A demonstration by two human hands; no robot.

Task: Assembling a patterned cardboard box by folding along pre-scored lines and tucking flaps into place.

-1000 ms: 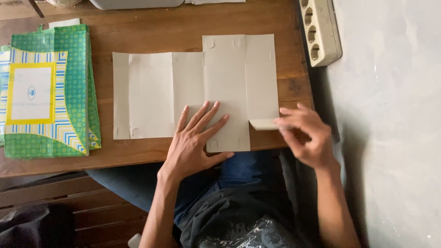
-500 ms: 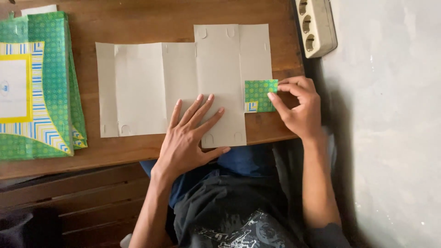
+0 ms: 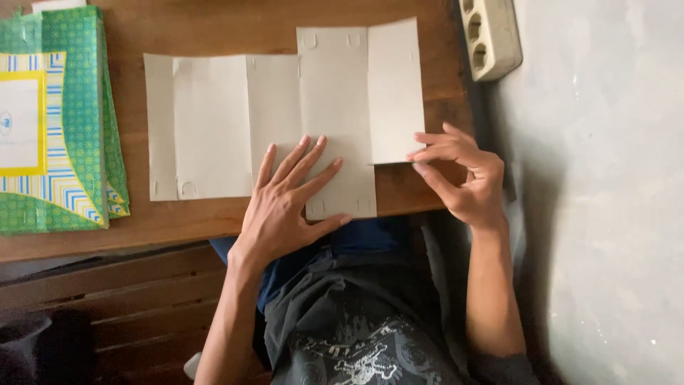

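The left hand (image 3: 288, 203) lies flat, fingers spread, on the near part of the grey card sheet (image 3: 285, 117), pressing it to the desk (image 3: 214, 28). The right hand (image 3: 463, 175) pinches the folded flap (image 3: 393, 162) at the sheet's right near corner between thumb and fingertips. Farther off lie green printed bags (image 3: 60, 117) at the left and a power strip (image 3: 490, 36) at the far right.

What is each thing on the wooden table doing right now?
Flat grey cardboard box blank: unfolded, printed side down.
Small flap at its right edge: folded over.
Left hand: spread flat, pressing the blank.
Right hand: fingertips pinching the flap's fold.
Green patterned stack: lying flat.
White power strip: nothing plugged in.
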